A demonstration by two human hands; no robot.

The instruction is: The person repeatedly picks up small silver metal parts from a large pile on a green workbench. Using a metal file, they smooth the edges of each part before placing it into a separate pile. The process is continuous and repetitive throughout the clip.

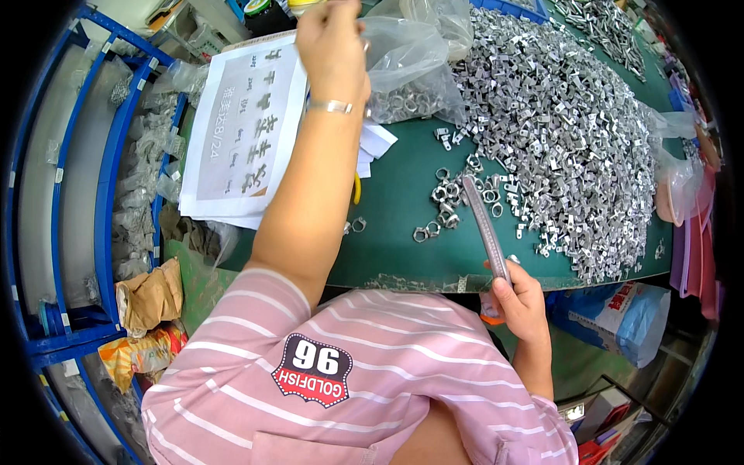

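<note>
My left hand (pixel 332 43) is stretched to the far edge, its fingers curled; what they hold, if anything, is hidden. Beside it lies a clear plastic bag (pixel 411 58) with metal rings in it. Near the table's front edge, my right hand (pixel 518 301) grips a long, narrow grey metal tool (pixel 487 229), with an orange part (pixel 490 310) below the fingers. The tool's far end reaches over a small cluster of ring-shaped metal clamps (pixel 449 203). To the right of the cluster spreads a big heap of small metal pieces (pixel 558 132).
Printed sheets (pixel 232 132) with pictures of parts lie left of my left forearm. A yellow curved piece (pixel 357 188) rests on the green table (pixel 387 248). Blue shelving (pixel 101 186) stands at left. A blue-white sack (pixel 620 318) sits below the table at right.
</note>
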